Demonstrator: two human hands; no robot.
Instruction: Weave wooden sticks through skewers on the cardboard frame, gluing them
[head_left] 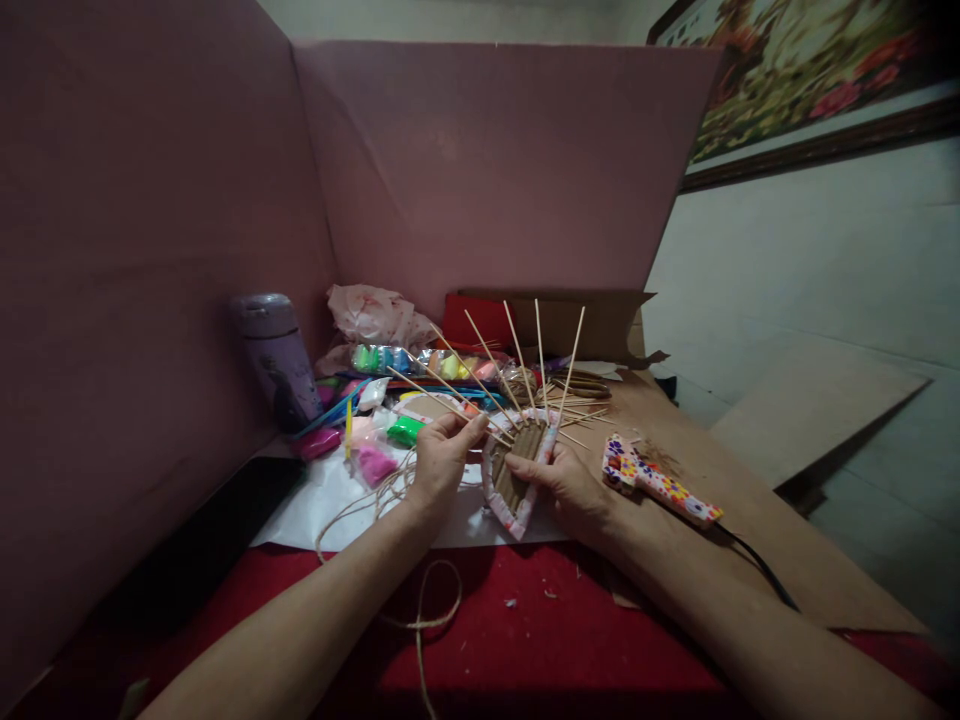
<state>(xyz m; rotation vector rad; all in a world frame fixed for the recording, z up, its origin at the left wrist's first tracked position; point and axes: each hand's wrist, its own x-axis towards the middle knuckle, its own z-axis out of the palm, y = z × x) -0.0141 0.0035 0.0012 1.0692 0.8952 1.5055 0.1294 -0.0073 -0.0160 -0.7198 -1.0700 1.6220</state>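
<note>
A heart-shaped cardboard base (513,482) with a pale patterned rim lies on the table, and several thin wooden skewers (538,352) stand up from its edge in a fan. My right hand (564,486) presses on the base from the right, fingers curled against its rim. My left hand (444,456) pinches a skewer near the base's upper left edge. Tan twine (420,610) trails from under my left hand down across the red cloth.
A glue gun (660,484) with coloured dots lies right of my right hand, its black cord running off. Coloured clay packets (390,432), a purple flask (276,358), loose skewers (579,392) and a cardboard box sit behind. Pink cardboard walls (487,160) enclose the back and left.
</note>
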